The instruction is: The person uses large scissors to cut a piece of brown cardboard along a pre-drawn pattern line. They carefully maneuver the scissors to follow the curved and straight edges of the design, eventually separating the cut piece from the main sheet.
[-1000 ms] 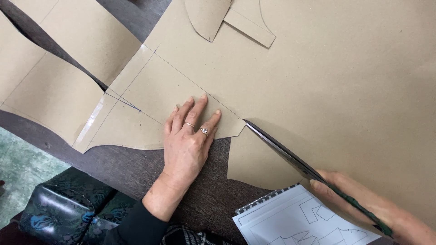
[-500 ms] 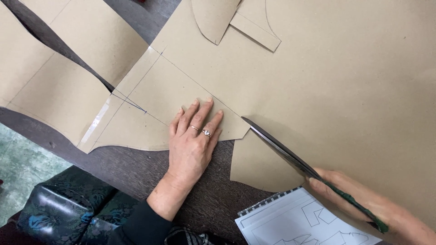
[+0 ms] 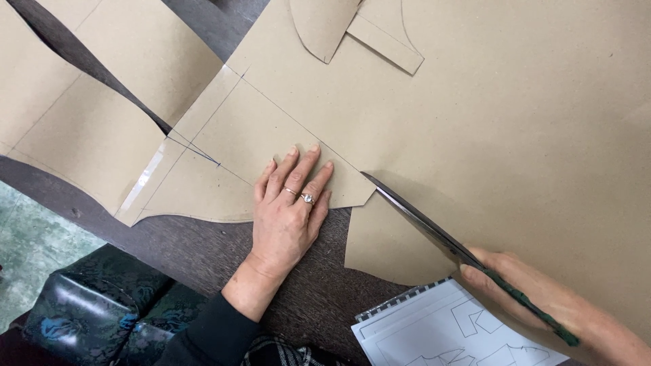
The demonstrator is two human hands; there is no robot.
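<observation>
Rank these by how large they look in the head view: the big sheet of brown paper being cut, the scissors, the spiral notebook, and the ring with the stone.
1. Brown paper sheet.
2. Spiral notebook and scissors: too close to rank, as both are partly hidden.
3. Ring.

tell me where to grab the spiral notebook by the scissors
Take the spiral notebook by its bare left corner, coming from the near table edge. Its right side is tucked under the brown paper and the right hand holding the scissors.
</observation>
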